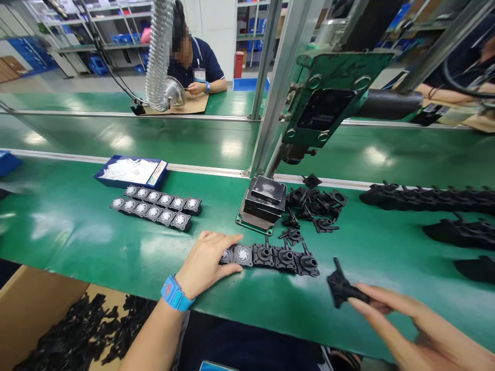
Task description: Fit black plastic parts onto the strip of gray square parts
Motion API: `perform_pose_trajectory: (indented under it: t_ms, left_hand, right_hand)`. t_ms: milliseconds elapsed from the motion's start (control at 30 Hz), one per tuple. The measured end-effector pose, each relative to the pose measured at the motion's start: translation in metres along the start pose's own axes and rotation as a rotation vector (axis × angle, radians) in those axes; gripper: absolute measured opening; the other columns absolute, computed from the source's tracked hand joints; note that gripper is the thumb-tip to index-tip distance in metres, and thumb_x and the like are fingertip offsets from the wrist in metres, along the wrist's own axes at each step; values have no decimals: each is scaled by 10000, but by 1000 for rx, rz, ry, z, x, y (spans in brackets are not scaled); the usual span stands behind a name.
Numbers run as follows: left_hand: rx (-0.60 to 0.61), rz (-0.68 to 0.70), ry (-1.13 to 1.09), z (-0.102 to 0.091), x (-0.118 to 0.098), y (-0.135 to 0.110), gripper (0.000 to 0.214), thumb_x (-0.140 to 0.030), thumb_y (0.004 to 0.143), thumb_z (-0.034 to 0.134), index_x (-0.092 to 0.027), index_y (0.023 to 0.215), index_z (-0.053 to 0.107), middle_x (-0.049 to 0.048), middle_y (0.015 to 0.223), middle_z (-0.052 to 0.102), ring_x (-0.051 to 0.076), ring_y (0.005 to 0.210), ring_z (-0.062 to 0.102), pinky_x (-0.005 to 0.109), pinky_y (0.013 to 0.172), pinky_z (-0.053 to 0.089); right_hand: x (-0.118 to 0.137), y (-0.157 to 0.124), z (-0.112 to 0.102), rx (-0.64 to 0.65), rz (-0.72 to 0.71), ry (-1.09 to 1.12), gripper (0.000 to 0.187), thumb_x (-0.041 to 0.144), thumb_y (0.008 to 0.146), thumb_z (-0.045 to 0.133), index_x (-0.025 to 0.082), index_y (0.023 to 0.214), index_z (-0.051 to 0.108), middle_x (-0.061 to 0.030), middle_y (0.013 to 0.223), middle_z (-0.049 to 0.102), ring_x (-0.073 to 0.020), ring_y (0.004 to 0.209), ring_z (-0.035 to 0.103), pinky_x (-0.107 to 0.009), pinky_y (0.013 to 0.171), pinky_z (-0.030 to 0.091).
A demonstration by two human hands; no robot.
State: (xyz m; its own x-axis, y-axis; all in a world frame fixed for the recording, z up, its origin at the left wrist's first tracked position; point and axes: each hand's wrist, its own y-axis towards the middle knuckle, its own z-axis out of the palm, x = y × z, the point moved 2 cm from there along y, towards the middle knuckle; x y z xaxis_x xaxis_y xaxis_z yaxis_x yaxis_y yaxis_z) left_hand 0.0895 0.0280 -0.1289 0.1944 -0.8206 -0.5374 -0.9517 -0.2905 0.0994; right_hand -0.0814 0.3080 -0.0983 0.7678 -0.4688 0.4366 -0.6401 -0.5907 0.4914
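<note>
My left hand (211,262), with a blue wristband (176,293), grips the left end of a row of small black square pump-like housings. Its thumb is on the near side and its fingers on the far side. A housing with a white swirl face (243,255) shows beside the fingertips. Further right in that row, several housings carry black covers with nozzles (285,257). My right hand (402,319) pinches a loose black nozzled cover (342,286) by its tube, raised and tilted to the right of the row.
Behind the row stands a press with a green head (332,98) over a stacked black block (266,196). Loose covers (315,206) lie beside it. Swirl-faced housings (154,206), a blue tray (127,172) and dark rows (429,197) share the bench. A person (197,67) sits opposite.
</note>
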Motion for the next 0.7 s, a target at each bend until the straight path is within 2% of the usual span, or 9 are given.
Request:
perform_pose_trajectory:
  t_ms: [67, 100, 167, 233, 333, 400, 700]
  left_hand:
    - [-20, -10, 0, 1, 0, -1, 667, -332, 769, 810, -273, 1355, 495, 35, 1105, 716, 236, 1015, 658, 400, 931, 432]
    - [-28, -13, -6, 1, -1, -1, 712, -311, 759, 817, -279, 1378, 467, 36, 1109, 715, 240, 1023, 656, 404, 936, 429]
    - [-38, -18, -24, 2, -1, -1, 756, -276, 759, 812, -283, 1410, 428, 43, 1119, 713, 249, 1038, 652, 415, 946, 419]
    - [-46, -24, -36, 2, -1, 0, 747, -268, 770, 795, -274, 1416, 421, 52, 1116, 714, 252, 1038, 651, 424, 952, 408]
    - [-48, -25, -28, 3, 0, 0, 720, -292, 761, 800, -259, 1391, 452, 55, 1112, 716, 252, 1038, 648, 425, 954, 400]
    - [-41, -27, -23, 4, 1, 1, 712, -303, 744, 816, -255, 1367, 473, 54, 1116, 715, 254, 1046, 642, 428, 960, 392]
    - [-7, -43, -56, 3, -2, 2, 555, -269, 731, 824, -223, 1233, 591, 57, 1112, 719, 254, 1068, 624, 443, 979, 360]
  right_hand:
    - [47, 17, 13, 54, -221, 106, 151, 387, 890, 642, 281, 990, 681, 5, 925, 717, -169, 807, 679, -319, 793, 492]
    - [68, 26, 22, 37, -317, 161, 99, 334, 890, 653, 275, 966, 675, 19, 888, 720, -152, 797, 680, -313, 814, 479]
    - [97, 40, 44, 20, -396, 217, 51, 252, 883, 670, 249, 934, 674, 33, 851, 725, -124, 781, 684, -306, 842, 441]
    - [111, 49, 66, -6, -419, 225, 28, 209, 883, 673, 221, 908, 678, 38, 823, 727, -103, 761, 682, -305, 838, 399]
    - [114, 51, 92, 14, -448, 199, 35, 202, 904, 652, 199, 881, 679, 39, 793, 725, -81, 724, 667, -314, 821, 346]
    - [113, 51, 100, 47, -456, 184, 72, 207, 919, 633, 190, 862, 673, 37, 775, 720, -72, 699, 651, -318, 818, 327]
    - [111, 51, 106, 161, -525, 99, 134, 184, 938, 580, 161, 821, 641, 23, 674, 644, -83, 651, 579, -322, 836, 320]
